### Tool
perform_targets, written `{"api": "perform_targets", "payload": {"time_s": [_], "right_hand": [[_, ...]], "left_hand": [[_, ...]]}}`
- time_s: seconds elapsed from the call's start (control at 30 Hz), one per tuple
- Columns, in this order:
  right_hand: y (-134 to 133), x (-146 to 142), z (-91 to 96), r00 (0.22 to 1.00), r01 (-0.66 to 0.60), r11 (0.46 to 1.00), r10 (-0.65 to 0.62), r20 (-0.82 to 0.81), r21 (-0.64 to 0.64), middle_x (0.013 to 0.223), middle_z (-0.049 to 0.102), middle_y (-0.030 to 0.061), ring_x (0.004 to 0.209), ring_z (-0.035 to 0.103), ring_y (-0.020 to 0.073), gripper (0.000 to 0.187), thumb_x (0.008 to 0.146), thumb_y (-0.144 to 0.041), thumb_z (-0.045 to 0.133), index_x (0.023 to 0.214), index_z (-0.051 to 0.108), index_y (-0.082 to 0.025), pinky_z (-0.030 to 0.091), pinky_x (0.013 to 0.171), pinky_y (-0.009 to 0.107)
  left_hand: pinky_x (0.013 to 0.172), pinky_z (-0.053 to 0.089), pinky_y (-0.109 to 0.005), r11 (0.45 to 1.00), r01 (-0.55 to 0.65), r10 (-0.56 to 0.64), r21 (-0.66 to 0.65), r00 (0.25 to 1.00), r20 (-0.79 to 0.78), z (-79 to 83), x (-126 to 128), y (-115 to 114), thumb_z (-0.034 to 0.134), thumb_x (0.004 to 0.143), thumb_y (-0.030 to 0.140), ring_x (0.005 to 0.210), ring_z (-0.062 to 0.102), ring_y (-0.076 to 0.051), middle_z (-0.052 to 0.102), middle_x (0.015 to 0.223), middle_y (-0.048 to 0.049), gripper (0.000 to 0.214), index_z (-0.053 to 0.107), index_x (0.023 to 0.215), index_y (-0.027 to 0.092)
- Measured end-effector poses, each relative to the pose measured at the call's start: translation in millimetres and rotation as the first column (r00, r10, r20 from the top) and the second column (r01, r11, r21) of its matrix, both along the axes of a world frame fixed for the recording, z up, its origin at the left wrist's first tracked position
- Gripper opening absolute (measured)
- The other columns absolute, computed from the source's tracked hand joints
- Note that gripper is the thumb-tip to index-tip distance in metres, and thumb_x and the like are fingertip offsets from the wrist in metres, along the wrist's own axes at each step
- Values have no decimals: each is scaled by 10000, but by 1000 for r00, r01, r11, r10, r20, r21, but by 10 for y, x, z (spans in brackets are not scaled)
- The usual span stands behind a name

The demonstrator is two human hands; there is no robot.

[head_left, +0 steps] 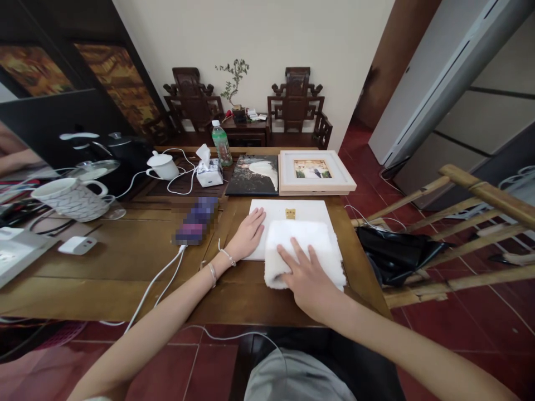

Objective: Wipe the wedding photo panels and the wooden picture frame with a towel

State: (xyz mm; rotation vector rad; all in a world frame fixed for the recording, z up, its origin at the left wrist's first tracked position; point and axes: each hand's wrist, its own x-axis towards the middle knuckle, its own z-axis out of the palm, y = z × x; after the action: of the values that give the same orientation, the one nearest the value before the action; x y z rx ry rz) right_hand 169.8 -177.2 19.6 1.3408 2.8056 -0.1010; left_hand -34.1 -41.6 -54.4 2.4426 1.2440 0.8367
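A white flat panel [307, 209] lies on the wooden table, with a small gold-coloured metal plate [290, 214] near its far edge. Over its near part is a folded white fluffy towel [321, 236], which hides that area and hangs past the near edge. My right hand [307, 273] grips the towel from above, fingers spread across the top and thumb at the near fold. At the panel's left edge rests my left hand [249, 234], flat and open, its fingers stretched forward and holding nothing.
Behind the panel lie a dark picture [246, 178] and a light wooden picture frame [351, 184]. A phone [196, 223] with a white cable, a tissue box [210, 174], a bottle [220, 145] and a patterned mug [73, 197] stand left. A bamboo chair [493, 195] is at right.
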Motion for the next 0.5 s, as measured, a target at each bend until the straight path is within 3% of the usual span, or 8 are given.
{"api": "perform_targets", "payload": {"time_s": [0.1,0.33,0.4,0.5], "right_hand": [[167,-17,35,1000,12,1000,-13,10,7,1536,314,135,1407,166,451,428,853,-37,379,1130,678,-170,253,1041,700],[1006,-113,1,993,98,991,-104,56,94,1538,304,151,1403,165,463,496,825,-23,394,1257,602,-150,244,1027,720],[1102,-129,-29,994,95,986,-101,40,134,1531,318,151,1406,166,454,504,825,-18,383,1262,597,-148,229,1036,716],[1006,-127,-63,993,93,989,-100,62,114,1533,312,159,1405,143,470,482,818,-38,424,1251,606,-143,199,1041,726]], "left_hand": [[1164,252,-498,1000,-2,2,-4,1000,-16,7,2,1,327,961,283,1416,295,-282,391,1485,-187,490,453,1379,62],[1162,260,-503,1000,19,-19,-10,1000,3,38,6,-4,340,949,246,1420,285,-283,399,1482,-178,469,468,1370,84],[1162,260,-509,1000,25,-25,-10,1000,-2,43,6,-5,333,948,236,1422,280,-287,395,1482,-186,468,471,1365,75],[1164,261,-502,1000,20,-20,-5,1000,-8,28,6,0,322,953,238,1420,288,-279,395,1487,-172,471,456,1379,89]]}}
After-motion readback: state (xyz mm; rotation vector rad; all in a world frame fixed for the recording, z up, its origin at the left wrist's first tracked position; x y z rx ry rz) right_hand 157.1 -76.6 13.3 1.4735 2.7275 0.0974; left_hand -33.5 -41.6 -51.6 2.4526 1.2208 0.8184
